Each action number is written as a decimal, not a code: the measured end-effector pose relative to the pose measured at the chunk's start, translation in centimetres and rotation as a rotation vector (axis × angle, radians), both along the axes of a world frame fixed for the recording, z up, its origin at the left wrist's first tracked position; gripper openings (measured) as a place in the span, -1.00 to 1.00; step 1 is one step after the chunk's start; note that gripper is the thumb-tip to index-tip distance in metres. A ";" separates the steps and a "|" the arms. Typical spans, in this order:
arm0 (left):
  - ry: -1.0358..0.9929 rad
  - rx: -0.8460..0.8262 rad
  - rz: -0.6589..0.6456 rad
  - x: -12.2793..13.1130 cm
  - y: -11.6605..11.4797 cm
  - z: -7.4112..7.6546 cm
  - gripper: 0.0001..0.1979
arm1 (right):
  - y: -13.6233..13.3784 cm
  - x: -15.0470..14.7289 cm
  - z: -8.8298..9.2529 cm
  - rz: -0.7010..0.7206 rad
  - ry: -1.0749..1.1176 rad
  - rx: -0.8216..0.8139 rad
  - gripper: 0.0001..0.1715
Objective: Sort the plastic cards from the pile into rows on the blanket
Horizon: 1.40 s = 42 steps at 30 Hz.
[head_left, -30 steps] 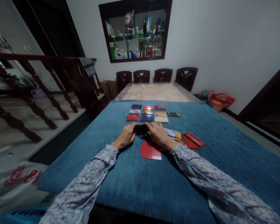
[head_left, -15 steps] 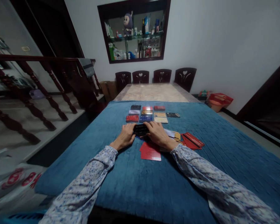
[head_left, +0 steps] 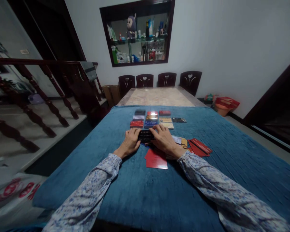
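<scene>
A black card (head_left: 146, 136) is held between my two hands just above the blue cloth (head_left: 147, 193). My left hand (head_left: 131, 141) grips its left end with curled fingers. My right hand (head_left: 164, 140) grips its right end, fingers bent over the top edge. Past my fingertips lie rows of sorted cards (head_left: 151, 119), red, blue, gold and dark. Red cards (head_left: 156, 158) lie under my right wrist. More red cards (head_left: 199, 146) and a yellow card (head_left: 183, 142) lie loose to the right.
The blue cloth covers the near part of a long table whose bare marble top (head_left: 159, 96) runs to several dark chairs (head_left: 156, 80). A wooden stair railing (head_left: 38, 93) is on the left. A wall shelf (head_left: 137, 33) holds bottles. A plastic bag (head_left: 12, 193) lies at lower left.
Both hands have stayed on the black card, with the fingers shifting slightly along its edges. The view has tilted a little; the cards on the cloth have not moved.
</scene>
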<state>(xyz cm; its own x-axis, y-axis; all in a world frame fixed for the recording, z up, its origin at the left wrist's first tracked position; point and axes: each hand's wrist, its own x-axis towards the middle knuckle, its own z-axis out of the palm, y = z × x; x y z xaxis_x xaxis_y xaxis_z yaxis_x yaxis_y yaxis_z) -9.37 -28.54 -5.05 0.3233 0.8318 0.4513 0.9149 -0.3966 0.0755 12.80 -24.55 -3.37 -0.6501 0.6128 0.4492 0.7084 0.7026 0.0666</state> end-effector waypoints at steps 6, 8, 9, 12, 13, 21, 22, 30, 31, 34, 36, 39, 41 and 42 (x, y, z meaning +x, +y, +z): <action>0.067 -0.035 0.002 -0.3 0.2 0.9 -0.46 | 0.1 0.0 0.7 -0.011 -0.033 -0.043 -0.47; 0.094 -0.052 -0.006 -0.4 0.2 1.4 -0.46 | 0.2 -0.1 1.2 -0.014 -0.055 -0.062 -0.50; 0.106 -0.059 -0.011 -0.6 0.2 1.7 -0.46 | 0.2 -0.1 1.4 -0.018 -0.068 -0.071 -0.50; 0.139 -0.078 -0.024 -0.9 0.5 2.4 -0.45 | 0.5 -0.3 2.3 -0.024 -0.122 -0.100 -0.47; 0.150 -0.083 -0.029 -1.1 0.6 2.6 -0.45 | 0.7 -0.3 2.6 -0.020 -0.143 -0.106 -0.46; 0.209 -0.155 -0.103 -2.4 2.8 4.9 -0.49 | 3.8 -0.9 3.6 0.078 -0.199 -0.098 -0.48; 0.206 -0.161 -0.114 -2.6 3.2 5.2 -0.48 | 4.4 -0.9 3.7 0.101 -0.193 -0.102 -0.47; 0.194 -0.199 -0.137 -4.3 6.4 6.2 -0.51 | 9.0 -2.0 3.9 0.213 -0.111 -0.146 -0.47; 0.197 -0.201 -0.136 -4.5 6.9 6.4 -0.51 | 9.4 -2.3 4.1 0.214 -0.111 -0.148 -0.48; 0.203 -0.211 -0.115 -4.9 8.1 6.8 -0.52 | 10.6 -3.0 4.6 0.189 -0.135 -0.156 -0.51; 0.202 -0.222 -0.104 -5.2 8.9 7.1 -0.54 | 11.2 -3.5 5.1 0.158 -0.150 -0.171 -0.50; 0.202 -0.220 -0.094 -5.6 10.4 7.3 -0.57 | 12.0 -4.0 5.9 0.134 -0.147 -0.182 -0.53; 0.202 -0.197 -0.095 -6.0 11.6 7.2 -0.57 | 12.6 -4.3 6.3 0.123 -0.153 -0.182 -0.56; 0.195 -0.185 -0.107 -6.2 12.2 7.1 -0.56 | 12.9 -4.4 6.5 0.118 -0.157 -0.184 -0.56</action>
<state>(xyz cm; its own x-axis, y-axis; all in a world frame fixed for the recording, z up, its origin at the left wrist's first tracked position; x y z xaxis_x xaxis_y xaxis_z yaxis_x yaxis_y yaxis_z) -15.54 -16.32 2.09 0.4793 0.8508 0.2156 0.8731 -0.4873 -0.0179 8.35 -11.68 3.11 -0.7748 0.5906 0.2254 0.6119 0.7902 0.0329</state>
